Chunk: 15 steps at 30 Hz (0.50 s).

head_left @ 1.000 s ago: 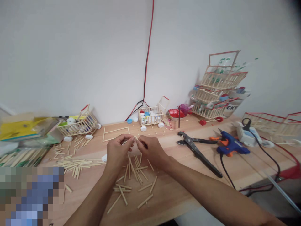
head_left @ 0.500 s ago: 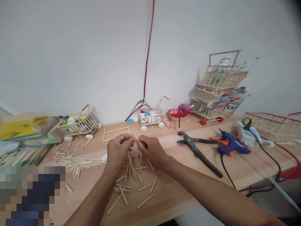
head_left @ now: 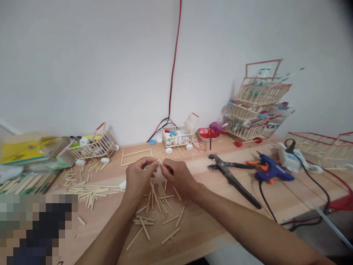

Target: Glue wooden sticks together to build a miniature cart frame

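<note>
Both left hand [head_left: 141, 175] and right hand [head_left: 178, 175] pinch a small wooden stick [head_left: 159, 162] above the worktop [head_left: 198, 232], apparently for steady control, while loose sticks [head_left: 166, 197] lie between the forearms, probably for easy reach.

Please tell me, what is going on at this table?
A person pinches a small wooden stick where the left hand and right hand meet above the wooden table; most of the stick is hidden. Loose cut sticks lie scattered below, and a flat stick frame lies just beyond the left hand. A miniature stick cart stands near the wall. Black pliers and a blue glue gun lie to the right, untouched.
</note>
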Motion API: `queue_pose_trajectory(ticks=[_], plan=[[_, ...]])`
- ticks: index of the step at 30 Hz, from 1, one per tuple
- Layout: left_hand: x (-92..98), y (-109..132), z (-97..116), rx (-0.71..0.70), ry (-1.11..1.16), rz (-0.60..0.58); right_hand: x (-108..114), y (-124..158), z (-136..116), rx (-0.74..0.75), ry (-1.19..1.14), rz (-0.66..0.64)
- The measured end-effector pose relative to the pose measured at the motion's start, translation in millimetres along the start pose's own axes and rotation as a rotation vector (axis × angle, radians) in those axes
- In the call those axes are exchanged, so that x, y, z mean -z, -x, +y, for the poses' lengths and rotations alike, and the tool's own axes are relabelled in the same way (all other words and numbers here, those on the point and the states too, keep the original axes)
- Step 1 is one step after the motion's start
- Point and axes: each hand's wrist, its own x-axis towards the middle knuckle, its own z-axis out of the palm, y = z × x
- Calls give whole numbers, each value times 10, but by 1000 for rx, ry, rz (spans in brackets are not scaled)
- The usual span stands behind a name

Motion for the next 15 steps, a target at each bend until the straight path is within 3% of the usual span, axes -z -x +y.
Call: queue_pose_trajectory(ticks=[15], plan=[[-1,-10,-37,-19,1,3,8,-5,-6,-9,-1,1]])
